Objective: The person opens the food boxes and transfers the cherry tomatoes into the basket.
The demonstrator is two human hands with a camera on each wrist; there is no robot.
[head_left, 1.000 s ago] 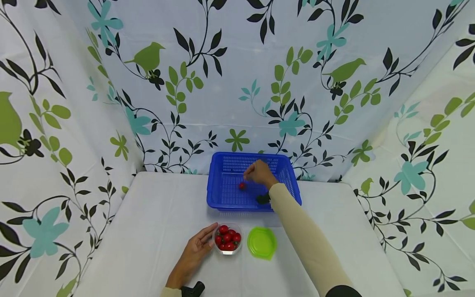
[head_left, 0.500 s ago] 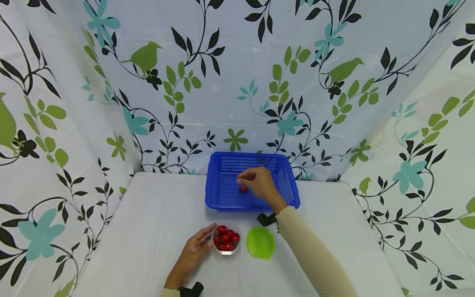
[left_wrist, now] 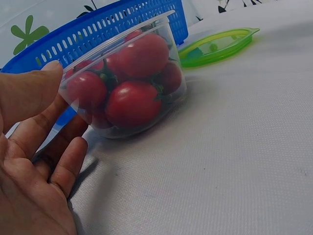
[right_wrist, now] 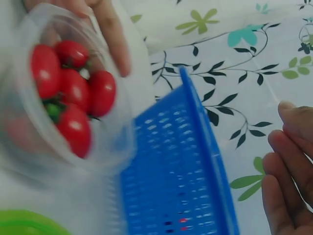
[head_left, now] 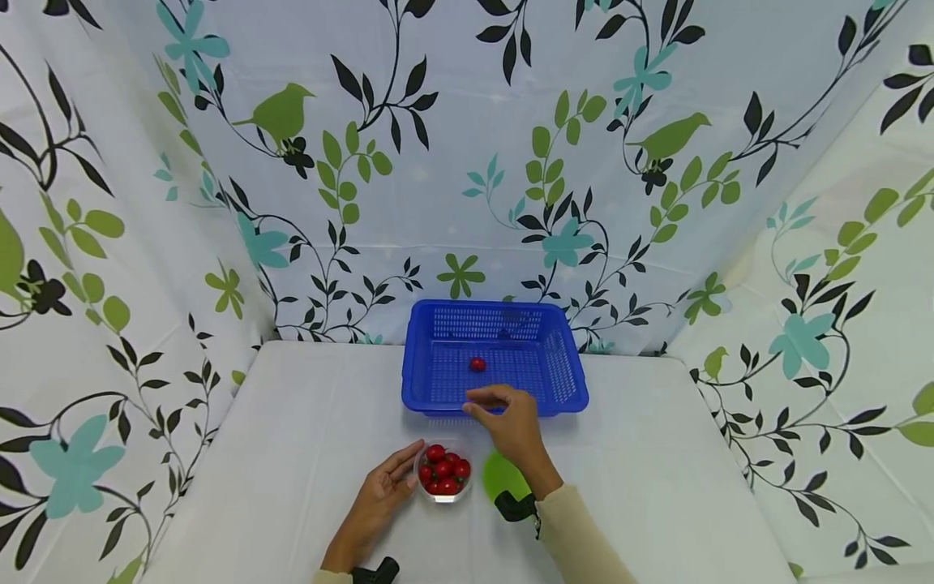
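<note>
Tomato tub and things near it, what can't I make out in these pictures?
Bottom of the tub, head view: tomatoes cover it; no sure count.
Green lid, head view: partly covered by the right wrist and black camera; right wrist view: cut off by the bottom edge.
Loose tomato, right wrist view: mostly hidden by the blue basket; red specks may be it.

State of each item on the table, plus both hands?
clear container: uncovered, holding several red tomatoes
green lid: off, lying beside the container
blue basket: upright, one loose tomato visible inside
left hand: relaxed, at the container's side
right hand: loosely bent, nothing visible in it
</note>
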